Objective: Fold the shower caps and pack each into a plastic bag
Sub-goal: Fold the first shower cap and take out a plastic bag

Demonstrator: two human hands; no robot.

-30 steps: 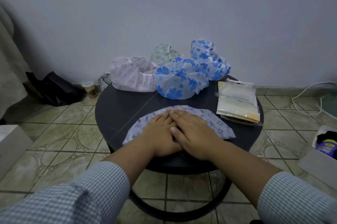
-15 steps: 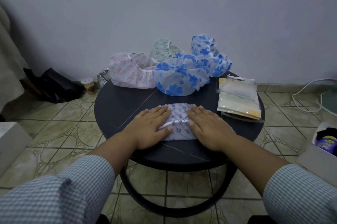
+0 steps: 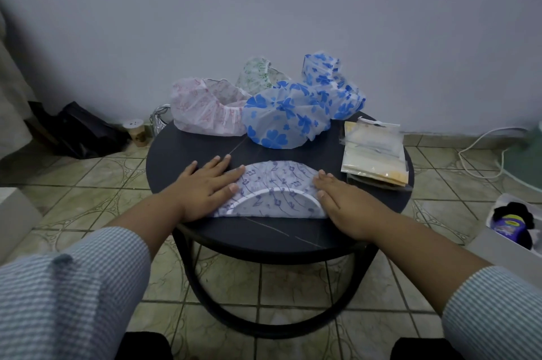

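Since the earlier frame, both flat-fingered hands, left hand (image 3: pixel 206 186) and right hand (image 3: pixel 341 204), are spread to the ends of the thin, slippery purple-patterned shower cap (image 3: pixel 278 188) at centre frame, judged best gripped at its edges.

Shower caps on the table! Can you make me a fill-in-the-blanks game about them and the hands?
1. Both hands, the left hand and the right hand, press flat on the ____ patterned shower cap.
2. The cap with big clover shapes is coloured ____.
3. The stack of plastic bags lies on the person's ____ side of the round table.
4. The pink cap sits to the ____ of the clover cap.

Missing words: purple; blue; right; left
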